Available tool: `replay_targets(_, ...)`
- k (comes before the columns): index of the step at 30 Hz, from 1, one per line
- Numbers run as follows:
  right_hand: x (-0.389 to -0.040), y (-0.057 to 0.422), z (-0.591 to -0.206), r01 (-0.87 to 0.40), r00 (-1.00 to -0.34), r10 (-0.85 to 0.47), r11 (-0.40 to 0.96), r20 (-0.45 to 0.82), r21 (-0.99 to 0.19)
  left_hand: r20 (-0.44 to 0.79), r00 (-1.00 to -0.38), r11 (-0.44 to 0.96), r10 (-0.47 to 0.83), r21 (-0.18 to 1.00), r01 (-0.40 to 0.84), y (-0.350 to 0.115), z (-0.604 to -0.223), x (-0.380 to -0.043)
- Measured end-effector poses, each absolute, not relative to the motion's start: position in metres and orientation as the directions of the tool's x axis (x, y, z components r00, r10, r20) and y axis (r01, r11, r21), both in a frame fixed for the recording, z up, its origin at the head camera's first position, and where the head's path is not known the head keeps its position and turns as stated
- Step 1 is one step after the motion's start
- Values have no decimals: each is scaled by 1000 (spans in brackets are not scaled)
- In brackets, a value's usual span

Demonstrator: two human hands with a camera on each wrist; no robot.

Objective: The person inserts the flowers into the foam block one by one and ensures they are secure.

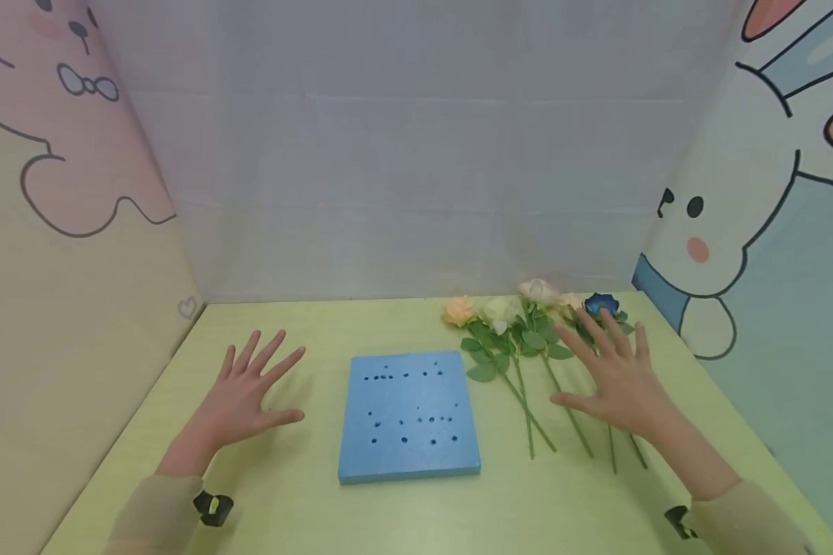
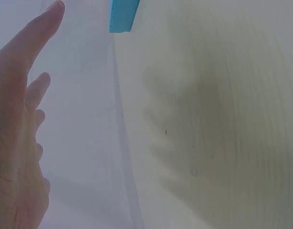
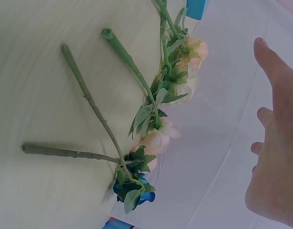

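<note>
Clock centred on the table, head view. Pale sheet (image 1: pixel 403 185) hung across 12. Cartoon panels: rabbit panel (image 1: pixel 722 223) toward 2, pink animal panel (image 1: pixel 76 177) toward 10. Yellow-green table (image 1: pixel 278 509) below. Loose spread of long-stemmed roses (image 1: pixel 517 393) toward 2, blooms far side, stem ends near side, some stems crossing. Blue board (image 1: pixel 409 393) flat at centre, pocked with small dark holes, no stem in it. Left hand (image 1: pixel 246 401) at 9, fingers and thumb spread, holding nothing, raised; finger shadows on the tabletop, left wrist view. Right hand (image 1: pixel 618 378) toward 3, also spread, nothing held, nearest the roses; right wrist view shows it apart from them. Blooms: blue rose (image 1: pixel 601 304) at 2, peach rose (image 1: pixel 460 311) nearer 1. Black wrist strap (image 1: pixel 213 508) at the left cuff.
</note>
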State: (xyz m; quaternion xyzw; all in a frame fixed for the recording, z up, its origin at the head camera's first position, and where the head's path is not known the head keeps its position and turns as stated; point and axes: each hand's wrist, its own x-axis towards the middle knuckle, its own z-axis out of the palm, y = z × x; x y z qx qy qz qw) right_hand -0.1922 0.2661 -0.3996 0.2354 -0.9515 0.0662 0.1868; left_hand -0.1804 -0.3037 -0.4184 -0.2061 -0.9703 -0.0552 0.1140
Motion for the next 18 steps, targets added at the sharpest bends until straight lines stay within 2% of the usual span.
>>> replay_targets(18,-197,255,-407,-485,-809,-427,873,405,-48,241,-911,904,334,191,382,-295,-431,-165)
